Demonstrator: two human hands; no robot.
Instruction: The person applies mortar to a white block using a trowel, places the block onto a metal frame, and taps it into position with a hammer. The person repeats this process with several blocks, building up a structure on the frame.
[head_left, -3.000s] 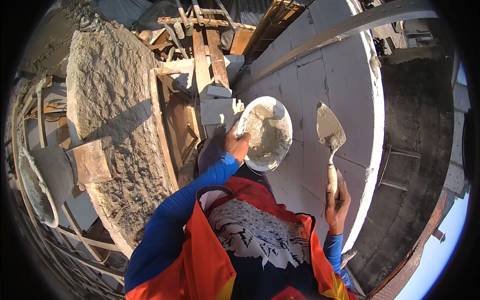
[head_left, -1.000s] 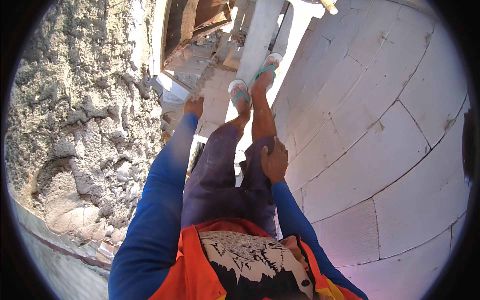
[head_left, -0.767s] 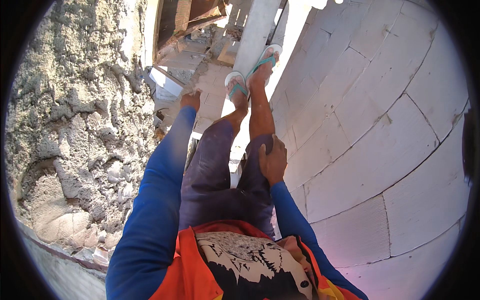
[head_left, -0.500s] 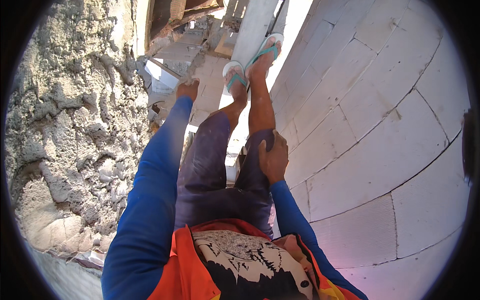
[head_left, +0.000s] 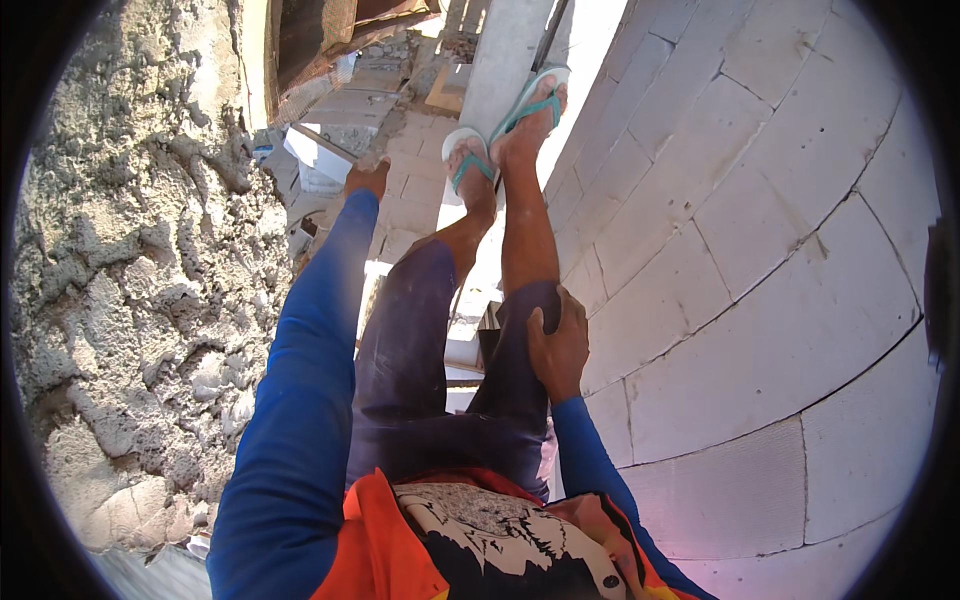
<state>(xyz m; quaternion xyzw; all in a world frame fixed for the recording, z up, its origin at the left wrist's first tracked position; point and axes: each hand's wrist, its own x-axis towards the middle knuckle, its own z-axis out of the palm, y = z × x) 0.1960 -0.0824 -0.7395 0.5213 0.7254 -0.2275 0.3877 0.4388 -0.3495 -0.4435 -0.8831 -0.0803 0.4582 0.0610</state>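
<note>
The right hand (head_left: 560,345) rests, thumb and fingers apart, on the right leg of the dark shorts (head_left: 515,350), which points lengthwise away; the left hand (head_left: 367,178), its closure untellable, is nearer the white board (head_left: 318,158).

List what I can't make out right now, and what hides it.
Head view, left hand: whether it holds anything; its own back hides the inner side of the fingers.
Head view, right hand: its palm, hidden by its back, against the trouser leg.
Head view, dark shape at the right rim: what it is; the black border cuts it off.
Head view, block wall: its full extent, cut by the rim.
</note>
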